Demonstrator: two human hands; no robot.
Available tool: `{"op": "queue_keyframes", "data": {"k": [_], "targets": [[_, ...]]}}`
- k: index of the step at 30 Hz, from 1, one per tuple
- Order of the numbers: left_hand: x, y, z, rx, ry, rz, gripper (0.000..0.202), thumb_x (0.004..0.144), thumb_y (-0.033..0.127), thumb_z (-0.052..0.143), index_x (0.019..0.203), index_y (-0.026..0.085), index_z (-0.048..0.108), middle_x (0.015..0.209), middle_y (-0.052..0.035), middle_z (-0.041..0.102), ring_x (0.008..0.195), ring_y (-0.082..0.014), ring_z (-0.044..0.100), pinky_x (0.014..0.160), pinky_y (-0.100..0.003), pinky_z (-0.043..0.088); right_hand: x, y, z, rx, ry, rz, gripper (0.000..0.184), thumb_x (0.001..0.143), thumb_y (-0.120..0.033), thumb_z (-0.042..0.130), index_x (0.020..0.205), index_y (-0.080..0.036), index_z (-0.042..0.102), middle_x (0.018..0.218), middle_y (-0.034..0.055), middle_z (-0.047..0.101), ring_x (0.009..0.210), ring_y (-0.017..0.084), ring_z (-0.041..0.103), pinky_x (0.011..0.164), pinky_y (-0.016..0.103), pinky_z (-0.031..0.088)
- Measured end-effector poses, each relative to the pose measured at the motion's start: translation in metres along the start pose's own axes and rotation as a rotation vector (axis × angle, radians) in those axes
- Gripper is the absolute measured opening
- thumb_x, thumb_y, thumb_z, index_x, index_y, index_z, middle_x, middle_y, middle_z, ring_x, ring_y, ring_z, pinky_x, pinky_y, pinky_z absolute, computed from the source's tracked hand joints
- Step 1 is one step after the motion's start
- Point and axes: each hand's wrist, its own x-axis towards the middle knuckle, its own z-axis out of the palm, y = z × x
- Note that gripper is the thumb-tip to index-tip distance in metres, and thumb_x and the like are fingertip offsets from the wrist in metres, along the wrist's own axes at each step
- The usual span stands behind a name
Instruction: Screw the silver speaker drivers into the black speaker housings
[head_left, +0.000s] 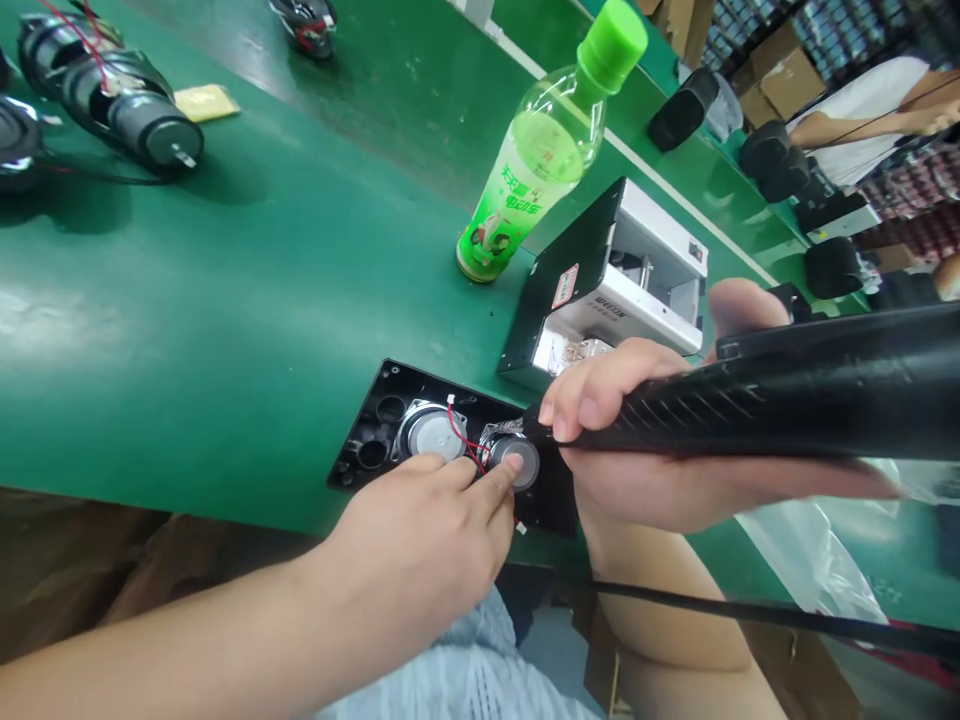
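Note:
My right hand is wrapped round a black electric screwdriver, whose tip end points left at the edge of a small round speaker driver. My left hand lies over the black speaker panel, index finger stretched onto that small driver. Its other fingers are partly bent beside a larger speaker driver, also seated in the panel. Red wires with white plugs run between the two drivers. The bit's contact point is too small to make out.
Behind the panel stand a white-and-black screw feeder and a green-capped drink bottle. Wired speaker parts lie at far left, near a yellow packet. A clear plastic bag is at right. Another person's arm shows at upper right.

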Motion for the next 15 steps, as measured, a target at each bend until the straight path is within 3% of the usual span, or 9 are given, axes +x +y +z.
{"op": "queue_keyframes", "data": {"k": [10, 15], "targets": [[-0.0007, 0.0001, -0.0001, -0.015, 0.011, -0.018, 0.032, 0.093, 0.01, 0.061, 0.113, 0.015, 0.085, 0.137, -0.011, 0.08, 0.077, -0.0208, 0.074, 0.058, -0.038, 0.048, -0.0042, 0.0061, 0.0018, -0.107, -0.006, -0.053, 0.066, 0.095, -0.09, 0.04, 0.118, -0.035, 0.069, 0.06, -0.0067, 0.059, 0.04, 0.016, 0.053, 0.044, 0.032, 0.052], [-0.0007, 0.0013, 0.0008, -0.03, 0.006, -0.027, 0.032, 0.093, 0.01, 0.06, 0.113, 0.016, 0.085, 0.138, -0.0113, 0.079, 0.081, -0.0217, 0.075, 0.06, -0.038, 0.05, -0.0041, 0.0077, 0.0031, -0.017, 0.008, -0.045, 0.06, 0.09, -0.088, 0.057, 0.111, -0.034, 0.071, 0.058, -0.0068, 0.062, 0.04, 0.016, 0.055, 0.043, 0.032, 0.053]]}}
